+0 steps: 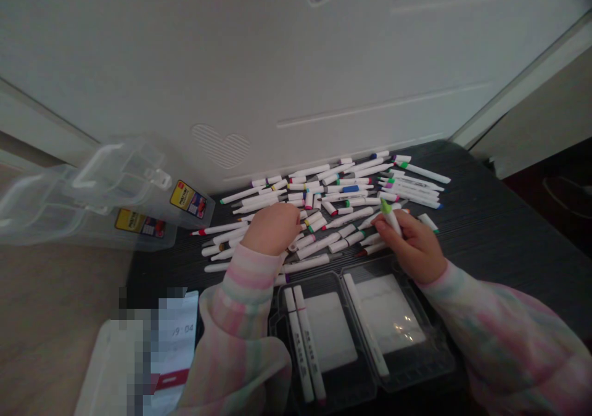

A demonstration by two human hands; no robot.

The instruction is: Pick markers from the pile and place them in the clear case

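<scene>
My right hand point(419, 246) is closed around a white marker point(392, 217) with its light green tip pointing up. Over the left part of a spread of white markers and loose caps point(324, 240), my left hand point(272, 228) is bent down with its fingers curled in. Whatever the left fingers hold, if anything, is hidden behind the hand. In front of both hands lies an opened clear plastic case point(365, 379). Two capped white markers point(303, 342) rest in its left half, and one white marker point(366, 325) lies slantwise in the right half.
Two clear plastic boxes point(92, 234) with yellow labels stand at the left edge of the dark table point(490, 237). A phone point(174, 342) with a lit screen lies at the front left. Behind the markers rises a white panel point(324, 65) with raised hearts.
</scene>
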